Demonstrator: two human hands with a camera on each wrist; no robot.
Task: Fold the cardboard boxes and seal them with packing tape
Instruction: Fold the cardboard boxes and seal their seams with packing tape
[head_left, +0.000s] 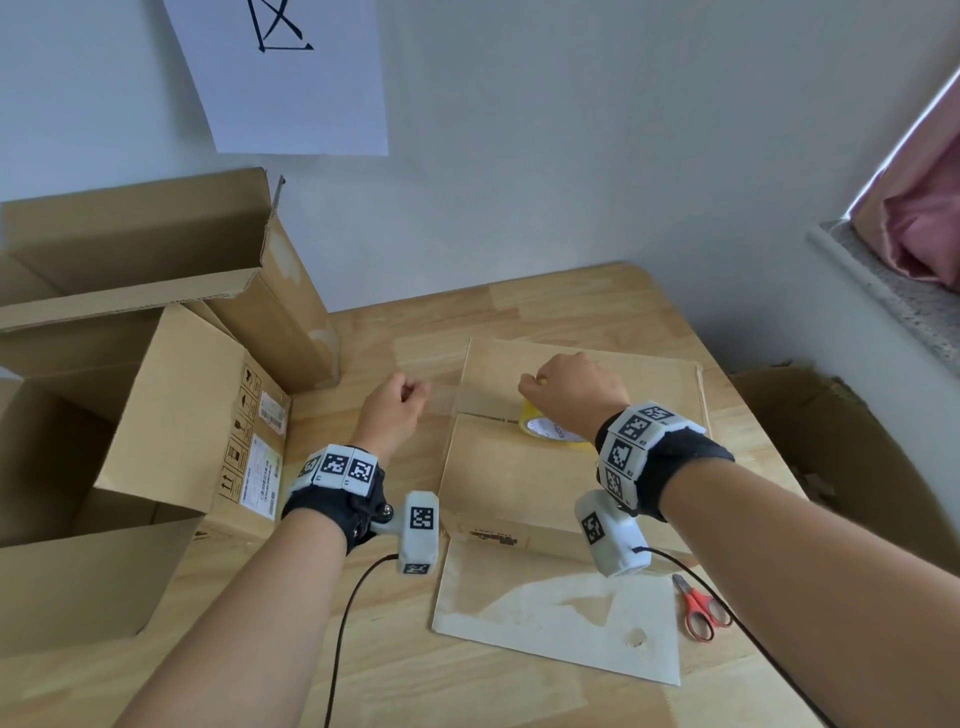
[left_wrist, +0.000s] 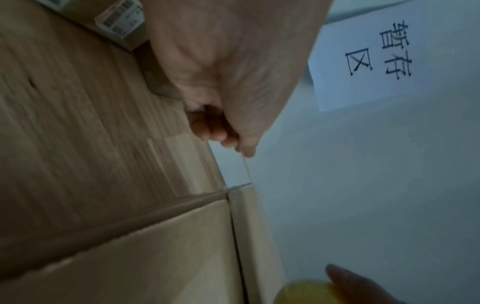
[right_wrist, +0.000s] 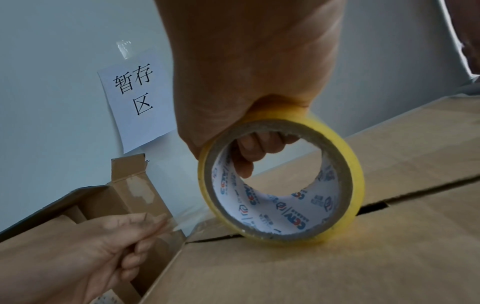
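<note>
While right hand (right_wrist: 249, 86) grips tape roll (right_wrist: 281, 183), wrist view shows left hand (right_wrist: 85, 253) pinching strip (right_wrist: 182, 220).

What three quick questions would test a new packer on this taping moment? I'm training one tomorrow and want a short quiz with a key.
1. True or false: the right hand holds the tape roll standing on edge on the closed box.
2. What does the left hand pinch?
A. the scissors
B. the free end of the tape
C. a box flap
3. Fill in: the roll sits on the ____ between the two top flaps.

Key
1. True; its fingers hook through the core.
2. B; the clear strip runs from the roll out past the box's left edge. The scissors lie untouched on the table.
3. Seam, not yet taped to the right of the roll.
</note>
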